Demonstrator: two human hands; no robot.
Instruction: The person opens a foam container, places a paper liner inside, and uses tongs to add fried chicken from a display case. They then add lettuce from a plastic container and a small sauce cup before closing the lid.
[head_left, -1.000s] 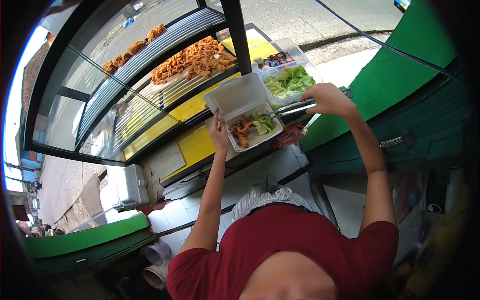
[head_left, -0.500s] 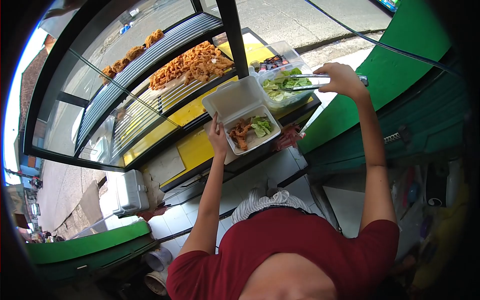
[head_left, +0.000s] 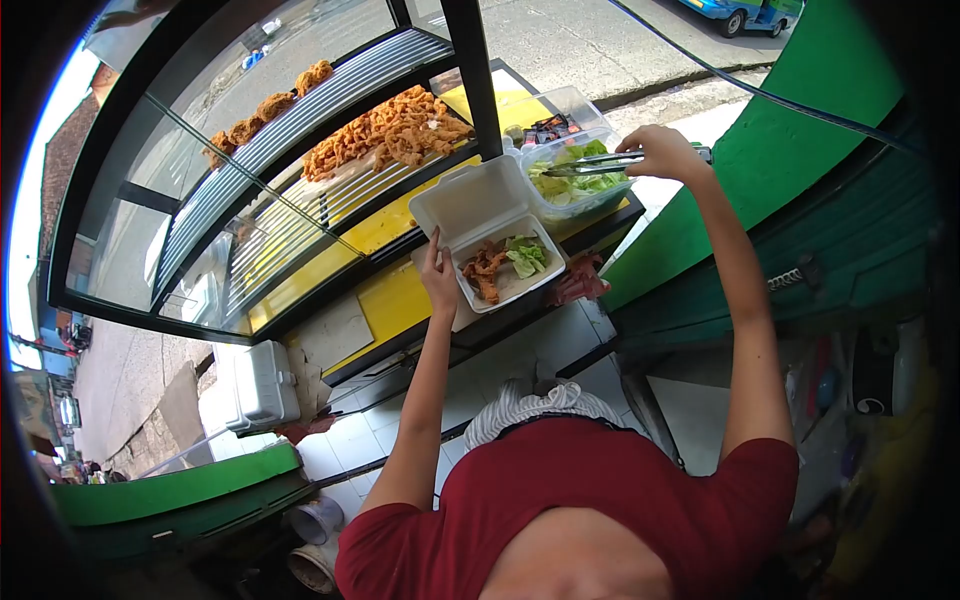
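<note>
A white foam takeaway box (head_left: 538,282) stands lid up on the counter, holding fried chicken pieces (head_left: 486,270) and a small heap of lettuce (head_left: 524,256). My left hand (head_left: 438,272) grips its left edge near the hinge. My right hand (head_left: 662,156) is closed around metal tongs (head_left: 606,158). The tips of the tongs reach into lettuce leaves (head_left: 588,182) inside a clear plastic tub (head_left: 572,212), just right of the box's lid. Whether a leaf is caught between the tips is hard to tell.
A glass display case (head_left: 300,250) with fried chicken (head_left: 385,130) on its shelves stands to the left. Behind the tub, another clear container (head_left: 550,105) holds dark sachets. White foam boxes (head_left: 262,385) are stacked at lower left. A green wall (head_left: 760,150) borders the right side.
The tongs' arms have come closer together over the lettuce, and my right hand has shifted slightly left. My left hand stays on the box. A blue vehicle shows more at top right.
</note>
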